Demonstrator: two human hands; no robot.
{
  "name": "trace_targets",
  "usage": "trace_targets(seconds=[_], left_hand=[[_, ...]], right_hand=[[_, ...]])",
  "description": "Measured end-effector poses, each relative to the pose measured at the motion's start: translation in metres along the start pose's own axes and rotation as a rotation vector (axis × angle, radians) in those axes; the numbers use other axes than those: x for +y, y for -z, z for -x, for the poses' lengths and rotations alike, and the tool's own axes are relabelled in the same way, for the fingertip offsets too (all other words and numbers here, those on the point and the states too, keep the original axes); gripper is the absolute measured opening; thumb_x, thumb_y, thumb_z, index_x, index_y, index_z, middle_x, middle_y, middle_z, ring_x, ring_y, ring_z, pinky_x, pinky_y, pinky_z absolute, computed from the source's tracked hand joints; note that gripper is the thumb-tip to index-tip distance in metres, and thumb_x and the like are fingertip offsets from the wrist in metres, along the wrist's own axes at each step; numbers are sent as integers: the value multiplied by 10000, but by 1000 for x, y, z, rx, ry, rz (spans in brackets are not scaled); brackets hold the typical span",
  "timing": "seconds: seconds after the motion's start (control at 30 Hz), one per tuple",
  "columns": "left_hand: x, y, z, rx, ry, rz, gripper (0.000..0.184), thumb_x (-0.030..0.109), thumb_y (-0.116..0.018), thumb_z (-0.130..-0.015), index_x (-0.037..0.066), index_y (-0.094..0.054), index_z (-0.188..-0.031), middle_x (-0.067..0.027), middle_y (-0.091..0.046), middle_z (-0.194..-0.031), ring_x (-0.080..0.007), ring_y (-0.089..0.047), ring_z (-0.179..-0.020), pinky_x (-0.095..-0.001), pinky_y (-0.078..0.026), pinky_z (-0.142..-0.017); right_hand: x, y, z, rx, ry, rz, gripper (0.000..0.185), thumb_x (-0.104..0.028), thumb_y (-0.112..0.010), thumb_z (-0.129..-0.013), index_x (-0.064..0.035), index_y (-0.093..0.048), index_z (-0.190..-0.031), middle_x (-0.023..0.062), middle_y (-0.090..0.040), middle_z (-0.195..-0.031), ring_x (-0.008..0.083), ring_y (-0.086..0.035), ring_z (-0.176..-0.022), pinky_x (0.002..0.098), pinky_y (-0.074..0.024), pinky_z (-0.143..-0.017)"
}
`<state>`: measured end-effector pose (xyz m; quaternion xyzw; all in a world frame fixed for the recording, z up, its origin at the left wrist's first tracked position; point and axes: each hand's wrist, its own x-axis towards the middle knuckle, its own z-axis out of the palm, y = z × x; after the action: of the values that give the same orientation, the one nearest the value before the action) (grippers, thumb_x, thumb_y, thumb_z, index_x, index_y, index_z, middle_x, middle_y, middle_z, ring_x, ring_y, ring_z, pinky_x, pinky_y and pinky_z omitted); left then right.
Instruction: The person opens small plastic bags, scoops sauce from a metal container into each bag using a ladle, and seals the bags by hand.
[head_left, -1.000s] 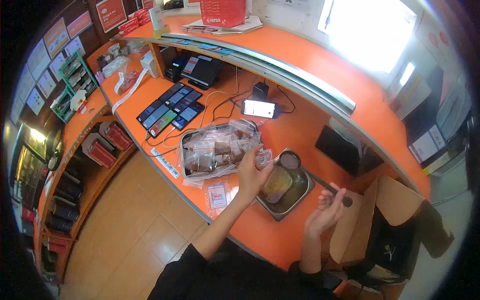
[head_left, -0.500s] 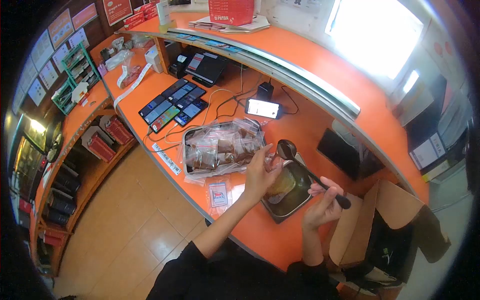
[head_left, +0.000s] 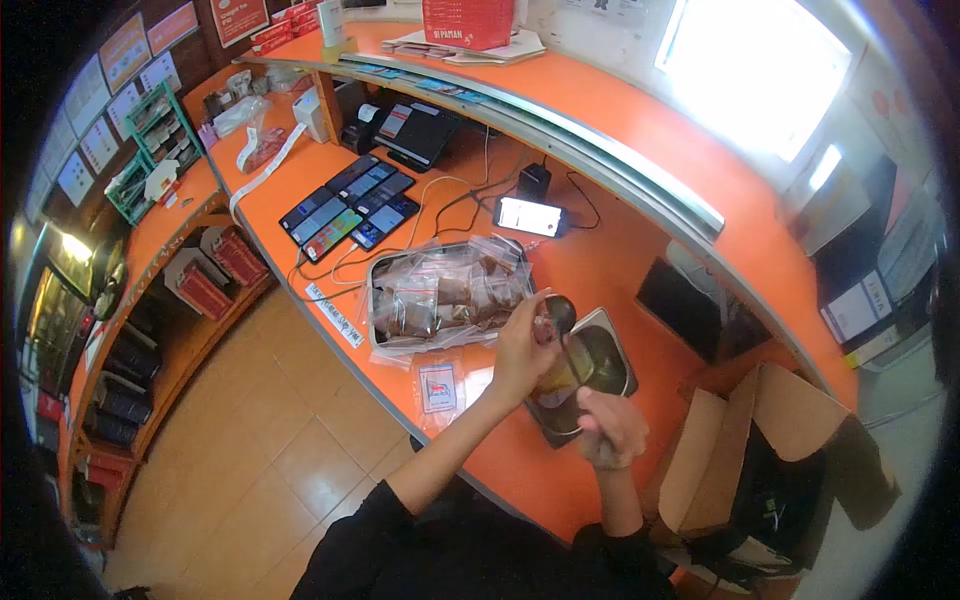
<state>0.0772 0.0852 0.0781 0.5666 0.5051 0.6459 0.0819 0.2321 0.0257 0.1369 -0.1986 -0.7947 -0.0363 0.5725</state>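
My left hand [head_left: 527, 352] pinches the top of a small clear plastic bag [head_left: 548, 328] above the left side of a metal container [head_left: 615, 365] of dark liquid. My right hand [head_left: 612, 430] grips the handle of a dark ladle [head_left: 562, 314], whose bowl is at the mouth of the bag. Left of my left hand, a metal tray [head_left: 376, 300] is heaped with filled clear bags [head_left: 440, 295] of brown contents. A flat clear packet with a printed label [head_left: 437, 388] lies in front of the tray.
Several phones [head_left: 350, 208] lie behind the tray, with cables around them. A lit phone [head_left: 528, 216] lies beyond, and a dark tablet [head_left: 678, 305] is to the right. An open cardboard box [head_left: 700, 465] stands at the right. A raised ledge [head_left: 600, 95] runs behind.
The ladle has risen from the container to the bag mouth. My right hand has moved left, towards my left hand, which still holds the bag.
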Motion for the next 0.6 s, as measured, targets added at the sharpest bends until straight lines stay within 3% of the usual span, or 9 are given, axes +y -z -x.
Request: trace_targets(seconds=[0.07, 0.13, 0.17, 0.23, 0.37, 0.4, 0.47, 0.5, 0.6], left_hand=[[0, 0, 1, -29, 92, 9, 557, 94, -810, -756, 48, -595, -1268, -101, -666, -1026, -124, -602, -612, -268, -504, -578], [-1, 0, 2, -43, 127, 0, 553, 90, -804, -759, 48, -595, -1269, -109, -666, -1028, -133, -609, -622, -272, -509, -579], [-1, 0, 3, -60, 162, -7, 548, 86, -799, -762, 48, -595, -1270, -118, -667, -1030, -142, -617, -632, -275, -513, -580], [-3, -1, 2, -44, 162, -25, 546, 87, -799, -762, 45, -596, -1267, -121, -666, -1028, -145, -626, -641, -274, -516, -576], [-4, -2, -2, 8, 245, 40, 538, 100, -798, -755, 29, -601, -1250, -143, -672, -1021, -197, -674, -713, -312, -542, -635], [-5, -2, -3, 8, 246, 39, 538, 100, -798, -755, 29, -601, -1250, -143, -672, -1021, -197, -674, -713, -312, -542, -635], [-9, 1, -7, -36, 234, -49, 497, 86, -739, -788, -31, -575, -1242, -236, -643, -1017, -377, -665, -886, -440, -535, -792], [-13, 1, -7, -38, 233, -50, 497, 86, -739, -788, -31, -575, -1242, -236, -643, -1017, -377, -665, -886, -440, -535, -792], [-30, -1, -8, -22, 170, -112, 479, 62, -729, -772, -40, -583, -1216, -236, -644, -1002, -381, -665, -850, -457, -536, -775]], right_hand=[[5, -4, 6, 59, -66, -64, 251, -198, -586, -1017, 40, -665, -1029, 107, -706, -832, 198, -658, -626, 285, -518, -556], [7, -11, 8, 490, -621, -327, 321, -237, -524, -1052, 60, -645, -1039, 85, -671, -795, 146, -600, -606, 253, -490, -568], [10, -11, 6, 489, -620, -330, 321, -237, -524, -1052, 60, -645, -1039, 85, -671, -795, 146, -600, -606, 253, -490, -568], [21, -9, 0, 773, -1037, -462, 392, -294, -489, -1069, 70, -632, -1055, 57, -635, -755, 93, -547, -609, 222, -469, -591], [32, -6, 6, 1020, -1280, -607, 446, -377, -525, -1047, 54, -643, -1051, 33, -617, -741, 64, -529, -624, 205, -445, -589], [31, -5, 9, 1020, -1282, -607, 446, -377, -525, -1047, 54, -643, -1051, 33, -617, -741, 64, -529, -624, 205, -445, -589], [23, 0, 23, 871, -1321, -388, 451, -387, -518, -1048, 38, -665, -1017, 18, -611, -721, 65, -533, -634, 213, -433, -597], [22, 2, 33, 873, -1322, -388, 451, -387, -518, -1048, 38, -665, -1017, 18, -611, -721, 65, -533, -634, 213, -433, -597], [24, 2, 61, 596, -1314, -224, 434, -380, -543, -1036, 15, -704, -951, 8, -605, -678, 68, -518, -595, 212, -388, -560]])
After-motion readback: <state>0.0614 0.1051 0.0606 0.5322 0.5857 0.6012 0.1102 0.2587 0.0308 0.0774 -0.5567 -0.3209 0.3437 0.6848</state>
